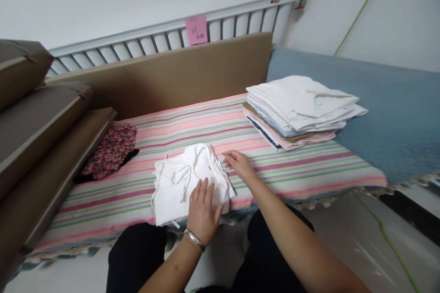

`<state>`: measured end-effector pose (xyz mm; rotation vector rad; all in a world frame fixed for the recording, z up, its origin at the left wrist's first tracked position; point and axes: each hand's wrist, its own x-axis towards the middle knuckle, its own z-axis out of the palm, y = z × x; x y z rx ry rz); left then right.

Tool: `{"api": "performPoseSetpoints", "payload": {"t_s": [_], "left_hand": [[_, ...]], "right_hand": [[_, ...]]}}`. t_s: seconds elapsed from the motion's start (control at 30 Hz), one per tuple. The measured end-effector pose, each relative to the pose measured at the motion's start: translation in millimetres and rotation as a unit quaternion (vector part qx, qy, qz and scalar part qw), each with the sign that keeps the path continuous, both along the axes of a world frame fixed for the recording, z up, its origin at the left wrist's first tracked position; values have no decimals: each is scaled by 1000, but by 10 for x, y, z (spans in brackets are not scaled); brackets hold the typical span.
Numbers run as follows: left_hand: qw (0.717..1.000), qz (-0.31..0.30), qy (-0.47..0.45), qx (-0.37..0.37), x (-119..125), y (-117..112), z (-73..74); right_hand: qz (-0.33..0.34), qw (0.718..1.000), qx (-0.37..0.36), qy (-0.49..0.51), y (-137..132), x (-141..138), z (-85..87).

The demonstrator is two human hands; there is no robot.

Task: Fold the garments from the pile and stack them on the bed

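A folded white garment (172, 206) with a tied cord bow lies on the striped cloth (192, 123), close to the front edge. My left hand (202, 206), a silver bracelet at its wrist, rests flat on the garment's lower right part with fingers stretched out. Just off the garment's right side is my right hand (238, 164). Its fingers are loosely bent and apart, and I see nothing in them. Whether its fingertips touch the striped cloth I cannot tell.
A stack of folded clothes (302, 105), white on top, sits at the right. A flowered pink and black garment (112, 151) lies left beside stacked cardboard boxes (44, 119). Behind stands a brown board (189, 71) before a radiator (147, 45) bearing a pink note (196, 30).
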<state>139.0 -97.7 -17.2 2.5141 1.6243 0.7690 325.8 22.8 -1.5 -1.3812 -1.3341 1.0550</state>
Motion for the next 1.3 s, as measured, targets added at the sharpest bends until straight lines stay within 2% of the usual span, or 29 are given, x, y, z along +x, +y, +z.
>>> {"api": "performPoseSetpoints", "payload": {"t_s": [0.1,0.2,0.27,0.37,0.47,0.63,0.77,0.93,1.13,1.3], "left_hand": [[999,29,24,-19,219,23,-76],[999,34,21,-22,255,74,-95],[1000,24,8,-8,204,74,-92],[1000,27,-8,10,99,33,-101],[999,48,-17,14,33,-3,-139],[998,53,-17,8,28,14,-127],[998,53,-27,5,59,70,-12],[996,88,-23,-15,169,155,99],[988,145,-33,-33,318,235,89],[991,123,-43,-19,294,311,-17]], "right_hand": [[76,997,-32,14,-229,117,119],[170,983,-64,6,-412,231,171],[232,969,-70,-35,-482,270,178],[284,946,-12,-156,-507,248,191],[274,922,61,-268,-472,145,221],[253,910,54,-323,-380,-40,302],[257,921,47,-290,-320,-69,416],[261,939,31,-222,-323,-80,521],[268,954,29,-132,-338,-136,392],[259,960,47,-95,-345,-131,258]]}}
